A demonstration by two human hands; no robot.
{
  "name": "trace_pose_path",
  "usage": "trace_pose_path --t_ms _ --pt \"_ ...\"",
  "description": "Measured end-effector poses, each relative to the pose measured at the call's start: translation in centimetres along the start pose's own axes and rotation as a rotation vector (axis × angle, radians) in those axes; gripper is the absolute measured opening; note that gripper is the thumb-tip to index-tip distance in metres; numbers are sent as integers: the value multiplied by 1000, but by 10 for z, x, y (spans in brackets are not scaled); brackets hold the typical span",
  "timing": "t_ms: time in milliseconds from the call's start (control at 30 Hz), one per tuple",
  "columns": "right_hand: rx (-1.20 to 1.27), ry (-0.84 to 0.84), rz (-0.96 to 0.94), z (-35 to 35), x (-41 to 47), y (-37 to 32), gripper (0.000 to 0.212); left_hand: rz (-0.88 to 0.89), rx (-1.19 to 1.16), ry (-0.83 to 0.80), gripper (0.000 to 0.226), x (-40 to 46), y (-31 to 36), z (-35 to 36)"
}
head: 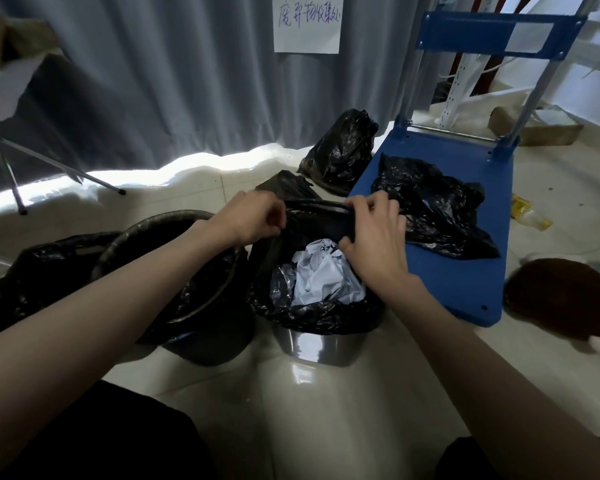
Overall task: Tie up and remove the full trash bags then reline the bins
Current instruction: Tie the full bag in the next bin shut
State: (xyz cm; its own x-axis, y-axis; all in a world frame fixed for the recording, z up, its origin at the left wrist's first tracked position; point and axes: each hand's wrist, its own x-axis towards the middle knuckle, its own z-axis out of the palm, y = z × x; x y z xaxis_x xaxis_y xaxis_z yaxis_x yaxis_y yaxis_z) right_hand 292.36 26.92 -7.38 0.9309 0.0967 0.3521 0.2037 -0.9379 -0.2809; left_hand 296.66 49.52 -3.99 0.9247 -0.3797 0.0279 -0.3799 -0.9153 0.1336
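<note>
A grey metal bin (321, 348) stands on the floor in front of me, lined with a black trash bag (312, 315) that holds crumpled white paper (321, 277). My left hand (253, 216) pinches the bag's far rim on the left. My right hand (374, 226) grips the same rim on the right, fingers curled over the plastic. A black bin (174, 271) with its own black liner stands just to the left, touching the grey one. A tied full black bag (340, 152) sits by the curtain.
A blue platform cart (465, 271) stands at right with a loose black bag (433, 206) lying on its deck. Grey curtain hangs behind, with a paper sign (307, 22). A folding stand's legs (18, 195) are at left. A brown plush object (561, 299) and litter lie far right.
</note>
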Motion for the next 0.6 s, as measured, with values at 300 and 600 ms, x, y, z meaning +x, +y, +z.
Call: trace_pose_path --t_ms 300,600 --pt "254 -697 -248 10 -24 -46 21 208 223 -261 37 -57 8 14" --pt "268 -694 -187 20 -35 -41 22 219 95 -275 41 -75 15 22"
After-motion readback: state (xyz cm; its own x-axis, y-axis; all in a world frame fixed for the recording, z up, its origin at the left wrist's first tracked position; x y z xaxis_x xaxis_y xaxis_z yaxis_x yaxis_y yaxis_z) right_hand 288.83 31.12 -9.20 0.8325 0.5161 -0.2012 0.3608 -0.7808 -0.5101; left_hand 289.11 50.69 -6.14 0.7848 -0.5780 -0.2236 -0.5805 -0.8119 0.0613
